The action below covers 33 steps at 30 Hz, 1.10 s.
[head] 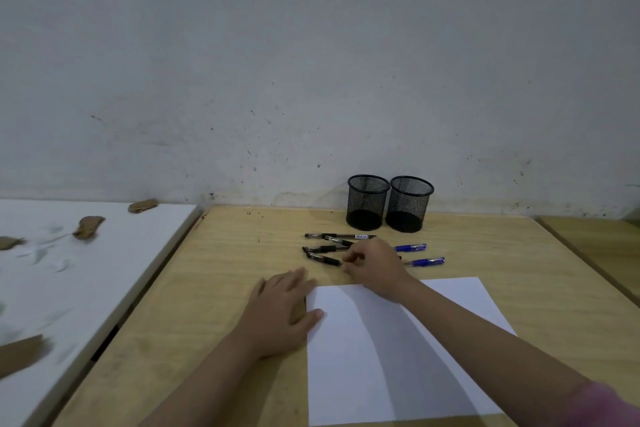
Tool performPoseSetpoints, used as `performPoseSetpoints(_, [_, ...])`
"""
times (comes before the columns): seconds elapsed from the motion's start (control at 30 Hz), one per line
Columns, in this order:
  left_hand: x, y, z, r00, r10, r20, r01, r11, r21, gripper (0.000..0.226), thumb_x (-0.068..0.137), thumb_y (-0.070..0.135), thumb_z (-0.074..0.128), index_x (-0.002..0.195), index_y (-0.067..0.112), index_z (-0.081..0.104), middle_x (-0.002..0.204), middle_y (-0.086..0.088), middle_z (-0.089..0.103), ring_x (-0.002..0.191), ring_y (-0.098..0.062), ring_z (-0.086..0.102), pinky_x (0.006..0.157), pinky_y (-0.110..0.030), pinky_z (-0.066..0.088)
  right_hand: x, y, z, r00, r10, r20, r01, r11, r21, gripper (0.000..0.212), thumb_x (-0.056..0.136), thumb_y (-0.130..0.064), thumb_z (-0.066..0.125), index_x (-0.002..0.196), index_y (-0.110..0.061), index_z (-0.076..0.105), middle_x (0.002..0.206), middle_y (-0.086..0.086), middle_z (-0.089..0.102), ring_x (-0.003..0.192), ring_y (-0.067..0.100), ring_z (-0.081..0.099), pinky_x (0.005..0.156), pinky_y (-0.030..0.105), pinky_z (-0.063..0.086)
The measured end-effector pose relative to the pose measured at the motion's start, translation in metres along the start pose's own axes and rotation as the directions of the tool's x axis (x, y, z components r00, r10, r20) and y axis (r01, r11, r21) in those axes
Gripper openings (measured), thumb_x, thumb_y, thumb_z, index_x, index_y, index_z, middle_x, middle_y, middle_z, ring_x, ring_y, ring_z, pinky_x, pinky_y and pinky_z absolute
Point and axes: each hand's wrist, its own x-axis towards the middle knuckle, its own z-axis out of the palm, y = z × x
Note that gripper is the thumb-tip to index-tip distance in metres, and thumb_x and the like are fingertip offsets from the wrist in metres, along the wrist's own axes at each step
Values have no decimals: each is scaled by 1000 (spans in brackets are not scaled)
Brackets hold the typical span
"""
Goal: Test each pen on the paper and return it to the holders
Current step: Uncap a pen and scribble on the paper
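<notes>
Left hand [282,314] flat on paper [398,357]; right hand [375,267] pinches black pen [323,259]

Two bare forearms are reaching forward over a desk.
The left hand [282,308] is lying flat, palm down, fingers straight and together, thumb spread toward the right. The right hand [375,267] is stretching farther ahead, its fingers curling inward at the tips; a pink sleeve [609,406] is covering the upper forearm.

2 black mesh holders [368,203], white paper [398,357], blue pens [410,247] (black ones too), pale wood table [225,288]
</notes>
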Motion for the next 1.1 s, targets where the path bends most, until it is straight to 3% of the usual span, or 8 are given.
performPoseSetpoints(0.13, [-1,-2,2,1000,6,7,-6,1000,30,78,71,71,15,140,38,27,155,11,15,141,-11,14,115,-46,7,3,-1,-3,1000,-27,-1,27,999,-47,7,84,-21,63,80,-18,69,79,-4,68,77,10,60,79,35,53])
performPoseSetpoints(0.23, [-1,-2,3,1000,15,-5,-15,999,42,77,72,70,16,140,37,28,155,11,17,141,-12,16,116,-47,11,4,-1,-9,999,-20,25,21,999,-34,6,83,-27,66,85,-22,66,82,-6,67,81,10,59,79,32,48])
performPoseSetpoints(0.33, [-1,-1,4,1000,6,-12,-6,999,36,79,72,69,16,142,34,26,154,11,19,140,-11,17,116,-47,12,2,-1,-10,995,-20,97,37,983,-181,21,80,-38,67,92,-20,68,86,-5,67,86,14,57,81,34,40])
performPoseSetpoints(0.43, [-2,1,3,998,3,-66,-3,1000,-9,82,73,70,22,144,28,24,153,8,23,139,-12,22,115,-45,20,-5,-4,-7,997,-44,67,58,973,-222,13,85,-31,63,86,-20,71,87,-4,68,90,15,55,89,39,40])
performPoseSetpoints(0.57, [-4,7,-5,969,-5,-247,-12,998,-67,76,78,64,34,140,19,35,147,0,38,133,-17,36,110,-40,32,-10,-11,-18,996,-90,10,91,992,-86,11,86,-26,59,88,-20,69,87,-4,70,85,14,60,88,39,47])
performPoseSetpoints(0.73, [11,20,-24,835,24,-550,-94,991,-99,51,80,44,56,123,16,57,124,-4,61,112,-19,55,95,-37,45,-28,-15,-54,981,-193,21,190,977,101,8,82,-25,69,84,-19,74,79,-5,71,75,10,63,73,34,54])
performPoseSetpoints(0.9, [27,41,-43,799,112,-591,-220,969,-114,20,74,18,71,92,12,71,82,-2,70,74,-18,65,63,-42,54,-46,-10,-88,988,-139,-64,152,934,322,4,75,-16,77,77,-13,75,66,-5,69,58,-2,59,59,15,46])
performPoseSetpoints(1.1, [35,64,-47,753,150,-641,-280,954,-105,28,70,15,78,96,13,69,90,-1,64,81,-17,62,67,-33,51,-53,-5,-105,991,-14,-133,87,824,560,13,70,-15,82,77,-6,75,73,18,73,62,18,65,65,34,52])
